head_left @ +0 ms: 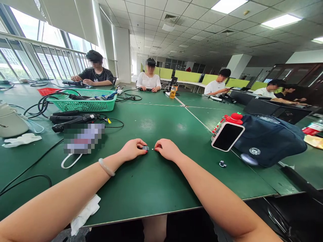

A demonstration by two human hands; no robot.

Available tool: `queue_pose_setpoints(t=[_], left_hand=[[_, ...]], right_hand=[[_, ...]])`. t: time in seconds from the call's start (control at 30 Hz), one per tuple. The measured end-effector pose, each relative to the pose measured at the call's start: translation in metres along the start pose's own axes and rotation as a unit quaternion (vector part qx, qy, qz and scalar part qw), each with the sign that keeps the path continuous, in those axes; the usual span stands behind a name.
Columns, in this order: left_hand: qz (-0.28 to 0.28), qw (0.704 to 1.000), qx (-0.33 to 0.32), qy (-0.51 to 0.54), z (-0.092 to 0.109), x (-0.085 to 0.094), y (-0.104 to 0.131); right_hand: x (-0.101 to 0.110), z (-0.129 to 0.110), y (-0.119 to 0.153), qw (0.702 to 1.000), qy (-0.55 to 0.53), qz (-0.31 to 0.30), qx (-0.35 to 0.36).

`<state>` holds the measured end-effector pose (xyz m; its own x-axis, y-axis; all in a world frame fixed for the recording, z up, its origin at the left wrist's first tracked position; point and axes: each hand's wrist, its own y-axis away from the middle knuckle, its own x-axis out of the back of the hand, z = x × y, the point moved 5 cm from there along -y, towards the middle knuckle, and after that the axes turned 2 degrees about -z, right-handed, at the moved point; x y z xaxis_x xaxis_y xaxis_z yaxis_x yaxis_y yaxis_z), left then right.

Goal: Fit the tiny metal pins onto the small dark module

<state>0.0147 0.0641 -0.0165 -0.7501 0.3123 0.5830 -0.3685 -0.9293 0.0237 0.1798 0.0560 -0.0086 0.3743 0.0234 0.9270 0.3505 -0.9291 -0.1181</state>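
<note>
Just above the green table (151,181), my left hand (133,149) pinches a small dark circuit board (145,148) between thumb and fingers, its free edge facing right. Across a narrow gap, my right hand (165,149) has its fingertips closed on a tiny piece with a whitish end (152,149), which points left at the board. Board and piece do not touch. What the piece is cannot be made out at this size. A pale bracelet (106,167) is round my left wrist.
On the left are a green basket (88,105), black cables, black devices (75,121), a blurred pouch and white tissues (87,211). At the right, a phone (227,136) leans beside a dark blue bag (267,139). Several people sit further off.
</note>
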Motion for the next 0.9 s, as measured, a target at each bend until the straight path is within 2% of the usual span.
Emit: queue_pose_setpoints(t=[0.2, 0.3, 0.4, 0.6, 0.7, 0.9], left_hand=[[0.007, 1.0, 0.0, 0.007, 0.0, 0.0, 0.0], [-0.001, 1.0, -0.006, 0.02, -0.001, -0.001, 0.0], [-0.01, 0.999, -0.011, 0.029, -0.002, -0.002, 0.0], [-0.001, 1.0, -0.02, 0.002, -0.001, -0.001, -0.001], [0.0, 1.0, -0.022, -0.005, 0.0, -0.001, -0.001], [-0.006, 0.999, -0.023, 0.039, 0.001, -0.001, 0.0]], right_hand=[[-0.001, -0.004, 0.001, 0.998, 0.062, 0.012, 0.022], [0.005, -0.009, 0.003, 0.997, 0.056, 0.05, 0.014], [0.009, -0.021, 0.006, 0.995, 0.045, 0.085, 0.033], [0.002, -0.039, 0.006, 0.991, 0.071, 0.085, 0.082], [-0.001, -0.04, 0.005, 0.99, 0.077, 0.08, 0.083], [0.008, -0.035, 0.008, 0.992, 0.047, 0.093, 0.075]])
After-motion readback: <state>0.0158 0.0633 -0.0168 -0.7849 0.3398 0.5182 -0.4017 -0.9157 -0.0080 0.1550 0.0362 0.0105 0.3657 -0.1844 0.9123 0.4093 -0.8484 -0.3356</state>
